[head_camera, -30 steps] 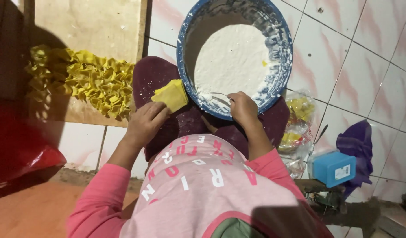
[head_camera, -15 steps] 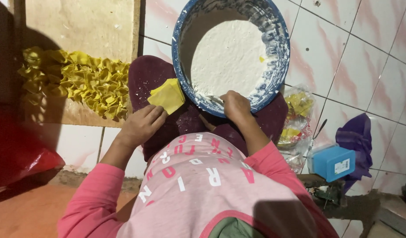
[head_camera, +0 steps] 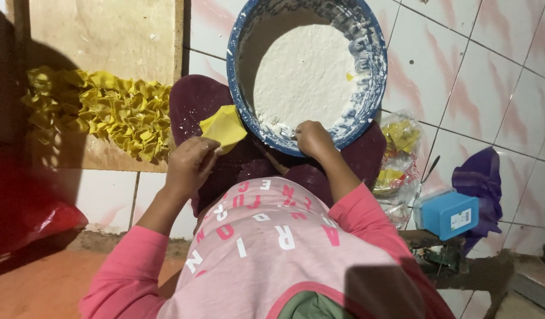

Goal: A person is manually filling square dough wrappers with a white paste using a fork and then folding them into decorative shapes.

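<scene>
My left hand (head_camera: 190, 165) pinches a flat yellow square sheet (head_camera: 224, 127) by its lower corner, over my dark purple lap (head_camera: 192, 103). My right hand (head_camera: 311, 139) rests on the near rim of a big blue bowl (head_camera: 373, 88), its fingers curled round what looks like a small metal spoon (head_camera: 291, 136). The spoon's tip reaches into the white paste (head_camera: 305, 74) that fills the bowl. The bowl's inner wall is smeared white. The two hands are about a hand's width apart.
Several folded yellow pieces (head_camera: 101, 112) lie in a heap on a wooden board (head_camera: 101, 35) at the left. A red bag (head_camera: 30, 218) sits lower left. At the right are a clear bag of yellow sheets (head_camera: 399, 153), a blue box (head_camera: 450, 212) and a purple cloth (head_camera: 479, 177) on the tiled floor.
The view has drifted a little. Both hands stay where they were, the left with the yellow sheet, the right at the bowl's rim.
</scene>
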